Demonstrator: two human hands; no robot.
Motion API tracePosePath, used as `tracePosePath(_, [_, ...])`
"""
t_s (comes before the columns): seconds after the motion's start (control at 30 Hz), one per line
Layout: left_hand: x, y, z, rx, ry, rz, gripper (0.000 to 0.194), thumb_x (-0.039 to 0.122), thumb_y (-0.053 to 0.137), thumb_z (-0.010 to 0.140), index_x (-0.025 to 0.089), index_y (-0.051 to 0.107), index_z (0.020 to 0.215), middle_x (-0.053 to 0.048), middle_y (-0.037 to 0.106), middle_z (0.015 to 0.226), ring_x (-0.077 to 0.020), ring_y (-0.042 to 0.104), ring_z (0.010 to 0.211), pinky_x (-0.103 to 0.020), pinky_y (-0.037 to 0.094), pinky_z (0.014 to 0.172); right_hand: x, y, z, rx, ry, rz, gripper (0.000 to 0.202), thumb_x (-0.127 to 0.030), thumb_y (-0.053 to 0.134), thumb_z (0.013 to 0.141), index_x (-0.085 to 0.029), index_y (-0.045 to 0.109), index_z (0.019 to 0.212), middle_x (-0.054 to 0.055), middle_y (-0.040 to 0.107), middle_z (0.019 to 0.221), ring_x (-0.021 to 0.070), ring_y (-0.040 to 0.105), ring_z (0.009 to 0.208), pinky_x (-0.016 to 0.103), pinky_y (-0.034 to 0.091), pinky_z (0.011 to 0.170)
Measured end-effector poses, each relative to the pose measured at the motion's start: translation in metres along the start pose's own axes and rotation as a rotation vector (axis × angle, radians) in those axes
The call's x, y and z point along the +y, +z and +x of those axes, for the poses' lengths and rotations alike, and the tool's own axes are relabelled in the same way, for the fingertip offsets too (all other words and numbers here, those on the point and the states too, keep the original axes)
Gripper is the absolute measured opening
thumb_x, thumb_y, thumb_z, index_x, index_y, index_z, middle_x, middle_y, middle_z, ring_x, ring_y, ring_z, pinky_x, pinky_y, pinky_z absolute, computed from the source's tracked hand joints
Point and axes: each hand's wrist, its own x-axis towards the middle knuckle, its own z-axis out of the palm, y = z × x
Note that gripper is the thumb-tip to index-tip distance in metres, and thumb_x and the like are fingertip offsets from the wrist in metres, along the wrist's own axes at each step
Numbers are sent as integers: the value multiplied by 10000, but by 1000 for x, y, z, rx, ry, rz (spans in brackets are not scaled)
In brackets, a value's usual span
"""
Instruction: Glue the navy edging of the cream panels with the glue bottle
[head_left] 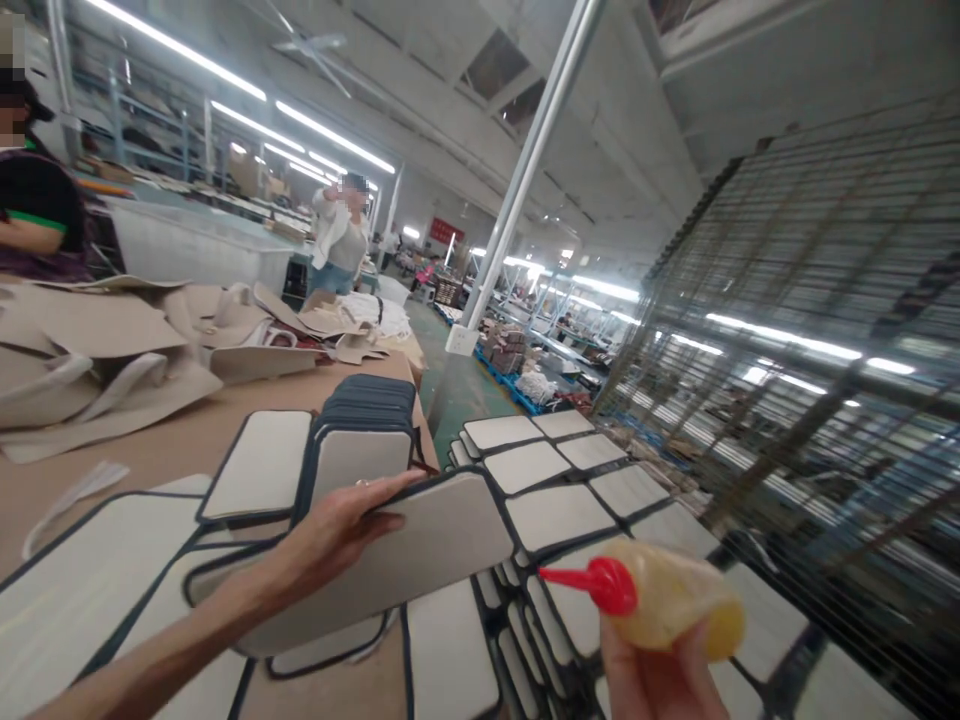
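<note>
My left hand (349, 520) grips a long beige panel (442, 545) with rounded corners and a dark edge. It tilts the panel above the table, fingers along the top edge and thumb on the near face. In my right hand (660, 670), at the lower right, is a squeeze bottle (675, 598) of yellowish content. Its red nozzle (592, 580) points left toward the panel. Behind my left hand stands a stack of dark-edged panels (366, 400). A cream panel (259, 465) lies beside that stack, and larger ones lie at the lower left.
Rows of cream panels (562, 505) lie in piles to the right, beside a wire rack (810, 330). Beige bag pieces (97, 340) cover the table's far left. A white bin (202, 245) stands beyond. One person (341, 230) stands behind; another (34, 200) is at the left edge.
</note>
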Motion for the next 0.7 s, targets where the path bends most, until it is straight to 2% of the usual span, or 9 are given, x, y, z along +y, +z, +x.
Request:
tracePosePath(0.03, [11,-5,4,-89,7,40,490,251,521,843,187,548,1329,-69,625,1257,-253,607,1099,-284,465,905,-8,13,8,-4,-99,39,287,-444,625,808,-304,677,1054,20,707,1028,190,679,891,263,590,710])
tracePosePath(0.13, [41,-11,14,-357,-25,88,488,181,550,807,210,591,1292,-32,690,1137,-246,650,992,-241,481,824,-27,44,28,-187,-90,-19,493,-452,745,694,-314,621,1152,39,666,1141,242,651,984,401,540,886])
tracePosePath(0.2, [59,-12,19,-538,-53,49,465,156,559,795,216,628,1252,-3,720,1045,-237,664,930,-218,485,785,-36,53,41,-225,-97,-52,654,-463,832,554,-308,621,1153,55,670,1129,291,620,1044,527,393,1033])
tracePosePath(0.27, [73,-11,23,-678,-84,-20,464,135,574,784,203,638,1239,3,717,1058,-245,650,968,-211,478,809,-40,53,53,-265,-64,-73,720,-455,872,455,-294,643,1118,75,681,1094,340,598,1071,615,264,1075])
tracePosePath(0.3, [79,-10,24,-730,-105,-51,464,134,586,782,191,639,1239,-4,707,1092,-252,638,1002,-209,472,828,-40,52,59,-303,-26,-83,717,-447,880,433,-286,656,1095,86,684,1080,359,595,1067,644,246,1067])
tracePosePath(0.4, [92,-9,26,-853,-141,-142,454,179,629,797,146,628,1250,-43,665,1187,-266,600,1087,-205,451,882,-34,45,70,-435,104,-101,663,-443,879,424,-260,686,1031,111,691,1038,381,618,1008,677,308,1012])
tracePosePath(0.5, [101,-12,25,-927,-134,-212,457,201,655,803,85,623,1243,-85,645,1213,-268,578,1127,-203,423,930,-26,43,72,-514,196,-101,588,-420,873,436,-267,700,978,85,713,947,345,663,888,648,373,984])
tracePosePath(0.6, [110,-19,22,-978,-153,-256,473,106,646,781,-18,596,1235,-135,632,1214,-277,573,1132,-208,414,948,-18,48,69,-585,233,-82,559,-382,878,430,-275,702,950,23,723,849,280,684,766,561,417,995])
tracePosePath(0.7, [118,-28,17,-1025,-179,-293,472,14,606,761,-82,569,1222,-149,626,1213,-277,565,1143,-218,402,968,-9,57,65,-669,252,-61,592,-362,880,426,-271,690,979,-10,719,825,242,683,747,473,452,988])
